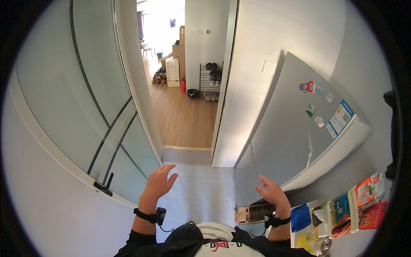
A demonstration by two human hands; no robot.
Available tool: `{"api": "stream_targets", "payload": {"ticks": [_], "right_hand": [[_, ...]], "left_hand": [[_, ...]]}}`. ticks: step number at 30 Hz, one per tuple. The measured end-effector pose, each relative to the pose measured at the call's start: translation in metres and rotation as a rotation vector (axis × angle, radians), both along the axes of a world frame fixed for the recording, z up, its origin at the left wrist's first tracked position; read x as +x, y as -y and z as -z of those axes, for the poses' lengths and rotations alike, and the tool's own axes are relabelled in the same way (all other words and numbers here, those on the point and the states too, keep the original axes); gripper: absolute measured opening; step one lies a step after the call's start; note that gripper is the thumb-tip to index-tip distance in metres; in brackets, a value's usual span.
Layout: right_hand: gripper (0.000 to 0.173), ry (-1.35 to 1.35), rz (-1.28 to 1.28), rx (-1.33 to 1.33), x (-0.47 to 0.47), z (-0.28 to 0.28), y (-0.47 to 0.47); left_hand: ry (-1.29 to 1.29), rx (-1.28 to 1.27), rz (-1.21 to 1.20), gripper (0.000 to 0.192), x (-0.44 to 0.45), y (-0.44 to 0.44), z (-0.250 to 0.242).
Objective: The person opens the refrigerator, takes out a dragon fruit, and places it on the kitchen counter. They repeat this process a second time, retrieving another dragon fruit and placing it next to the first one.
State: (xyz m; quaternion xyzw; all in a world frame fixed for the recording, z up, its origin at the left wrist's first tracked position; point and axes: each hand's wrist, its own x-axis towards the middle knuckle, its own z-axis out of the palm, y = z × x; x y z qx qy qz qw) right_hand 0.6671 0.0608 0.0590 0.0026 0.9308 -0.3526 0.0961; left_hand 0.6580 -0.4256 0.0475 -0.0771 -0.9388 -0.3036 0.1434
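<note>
My left hand (159,181) is raised in front of me with the thumb apart from the fingers and nothing in it. Behind it stands the frosted glass door (96,106), its black lever handle (104,185) lower down on the left. My right hand (270,190) is held up on the other side, also bare, with its fingers spread. It appears in front of the lower part of a grey refrigerator (282,128); whether it touches anything there is not plain. Each wrist wears a black strap with a small device and a cable.
Ahead, a doorway with a raised sill (188,154) leads onto a wood floor (183,119). Beyond are a shoe rack (210,80), a black helmet (193,93) and stacked boxes (172,71). At lower right, a storage rack (354,210) holds food packets; a cardboard box (242,214) sits near the refrigerator.
</note>
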Motion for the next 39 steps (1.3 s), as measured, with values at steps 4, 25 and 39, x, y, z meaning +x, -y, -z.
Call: {"api": "stream_targets", "payload": {"ticks": [4, 25, 39], "right_hand": [[0.071, -0.012, 0.031, 0.020, -0.014, -0.005, 0.021], [0.074, 0.078, -0.076, -0.045, -0.219, 0.033, 0.012], [0.073, 0.150, -0.055, -0.107, -0.306, 0.062, 0.009]], "left_hand": [[0.007, 0.031, 0.021, 0.036, -0.021, 0.019, 0.005], [0.133, -0.098, -0.106, 0.035, -0.170, -0.002, -0.010], [0.125, -0.135, -0.080, 0.037, -0.276, -0.014, -0.021]]}}
